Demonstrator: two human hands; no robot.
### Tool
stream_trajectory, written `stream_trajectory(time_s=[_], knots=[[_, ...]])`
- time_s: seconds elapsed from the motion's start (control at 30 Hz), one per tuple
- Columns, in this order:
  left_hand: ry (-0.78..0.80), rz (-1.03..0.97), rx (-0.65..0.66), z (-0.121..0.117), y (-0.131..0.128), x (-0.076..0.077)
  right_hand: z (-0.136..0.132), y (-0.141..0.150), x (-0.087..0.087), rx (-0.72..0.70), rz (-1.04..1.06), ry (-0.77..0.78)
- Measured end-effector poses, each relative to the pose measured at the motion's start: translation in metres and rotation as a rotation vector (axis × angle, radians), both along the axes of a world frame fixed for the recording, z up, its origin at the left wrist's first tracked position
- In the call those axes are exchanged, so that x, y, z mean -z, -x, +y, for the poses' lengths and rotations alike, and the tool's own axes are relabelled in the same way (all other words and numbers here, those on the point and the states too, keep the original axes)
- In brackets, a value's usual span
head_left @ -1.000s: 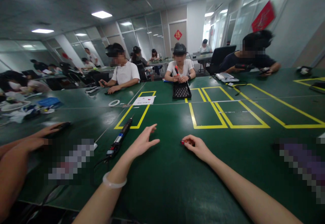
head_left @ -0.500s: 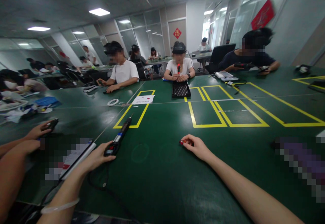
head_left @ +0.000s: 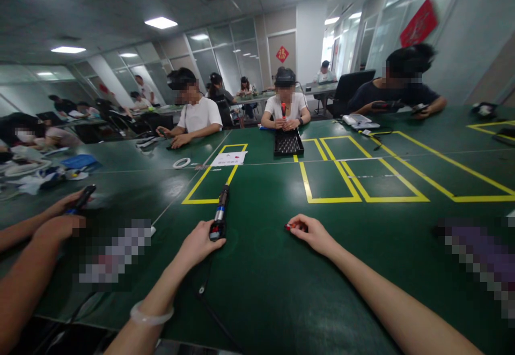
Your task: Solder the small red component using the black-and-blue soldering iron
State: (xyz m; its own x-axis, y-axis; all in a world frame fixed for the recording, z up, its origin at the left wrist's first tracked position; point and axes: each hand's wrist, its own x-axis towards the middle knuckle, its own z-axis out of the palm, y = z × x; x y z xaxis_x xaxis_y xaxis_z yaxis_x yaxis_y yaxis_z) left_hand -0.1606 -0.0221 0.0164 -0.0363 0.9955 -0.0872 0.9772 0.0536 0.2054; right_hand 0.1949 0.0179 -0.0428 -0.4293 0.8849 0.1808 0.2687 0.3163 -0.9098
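Observation:
My left hand (head_left: 199,243) is wrapped round the rear end of a black electric screwdriver (head_left: 220,213) with a silver and blue band. Its tip points away from me, towards a yellow taped outline, and a dark cord trails from its back end to the table's front edge. To the right, my right hand (head_left: 308,231) rests on the green table (head_left: 257,285) with its fingers curled round a small red and black object (head_left: 288,227). Most of that object is hidden by the fingers, so its kind does not show.
Yellow tape outlines (head_left: 333,200) mark the table. Across it, a person works over a black tray (head_left: 288,143). At left are another person's hands (head_left: 60,226) with a dark tool, a white ring (head_left: 182,163) and a paper sheet (head_left: 228,158). A blurred purple item (head_left: 483,253) lies right.
My left hand has moved right with the electric screwdriver, turning it to point more straight ahead. My right hand stays in place with the small red and black object.

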Motion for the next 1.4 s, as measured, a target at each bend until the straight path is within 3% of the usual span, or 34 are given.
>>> stream_trajectory(time_s=[0.27, 0.5, 0.9, 1.2, 1.4], knots=[[-0.037, 0.031, 0.123, 0.006, -0.106, -0.003, 0.000, -0.001, 0.001, 0.029, 0.006, -0.044], [-0.096, 0.029, 0.217, 0.012, -0.156, 0.008, -0.001, 0.002, 0.002, 0.054, 0.044, -0.103], [-0.114, -0.018, 0.267, 0.009, -0.171, 0.013, 0.000, 0.008, 0.003, 0.014, -0.136, -0.299], [-0.157, -0.099, 0.288, 0.006, -0.171, 0.018, -0.010, 0.009, -0.002, 0.051, -0.130, -0.278], [-0.187, -0.005, 0.225, 0.010, -0.170, 0.022, -0.019, 0.010, -0.013, -0.001, -0.084, -0.217]])
